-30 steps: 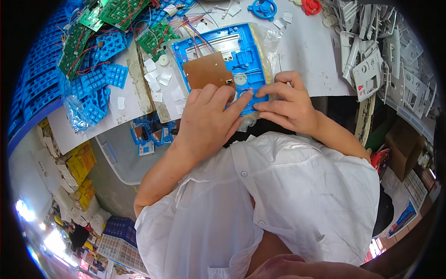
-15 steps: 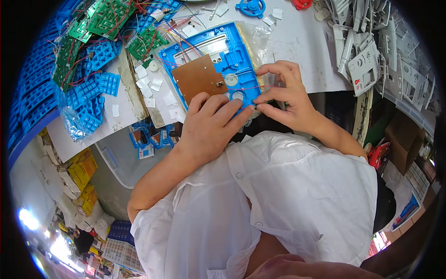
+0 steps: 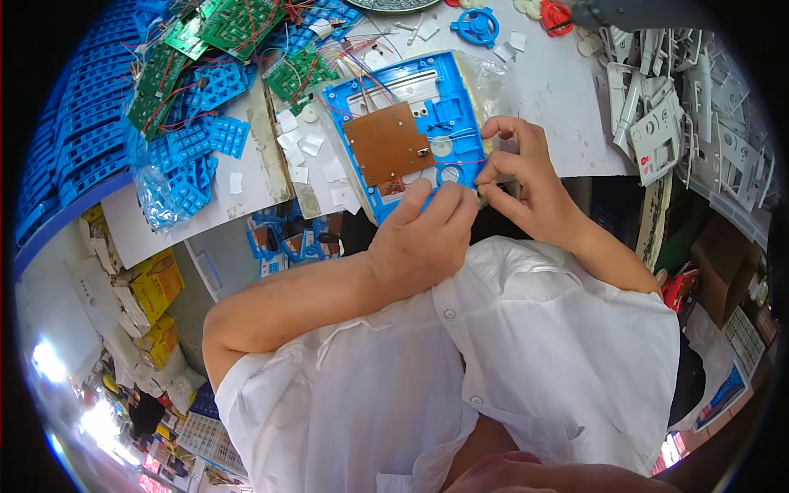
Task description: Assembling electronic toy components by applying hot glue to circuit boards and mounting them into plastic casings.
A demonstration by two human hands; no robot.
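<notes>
A blue plastic housing [image 3: 454, 82] lies open side up at the table's front edge, tilted. A brown circuit board [image 3: 386, 144] sits in it, with thin wires running off toward the back. My left hand [image 3: 427, 234] is at the housing's front right corner, its fingers curled and pressed together; whatever they hold is hidden. At the right edge of the housing, my right hand [image 3: 530, 177] has thumb and forefinger pinched close to that corner. A thin red wire [image 3: 467, 163] runs across the housing into its fingers. Beside the board are a white disc [image 3: 441, 147] and a round opening [image 3: 449, 174].
Green circuit boards [image 3: 238, 29] and blue keypads [image 3: 191, 141] are heaped at the left. White plastic panels [image 3: 657, 131] pile up at the right. A blue ring part [image 3: 475, 27] lies at the back, small white pieces [image 3: 292, 148] left of the housing. Below the table stands a bin [image 3: 205, 267].
My left hand has drawn back off the board toward the front corner, its fingers now more curled. The whole view has shifted, so the housing appears further right and lower.
</notes>
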